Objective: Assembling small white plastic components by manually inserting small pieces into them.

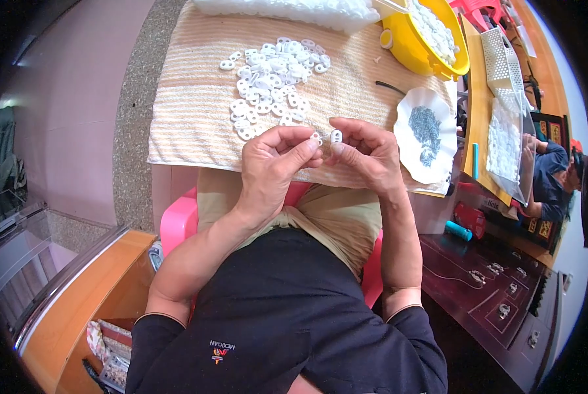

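Note:
My left hand [281, 157] pinches a small white plastic piece with holes [316, 138] between thumb and fingertips. Close beside it, my right hand [367, 152] grips a white oval piece [336, 136] with dark holes in its face. Both hands are over the near edge of a striped towel [195, 79]. Beyond them lies a loose pile of white oval plastic pieces [268, 72] with holes. To the right of my right hand sits a white wavy-rimmed dish [409, 157] holding many small dark grey metal parts [426, 131].
A yellow basket [461, 62] full of white pieces stands at the far right. A clear bag of white pieces [287, 13] lies along the far edge. A dark thin rod [390, 87] rests near the dish. Another person [550, 177] sits at the right.

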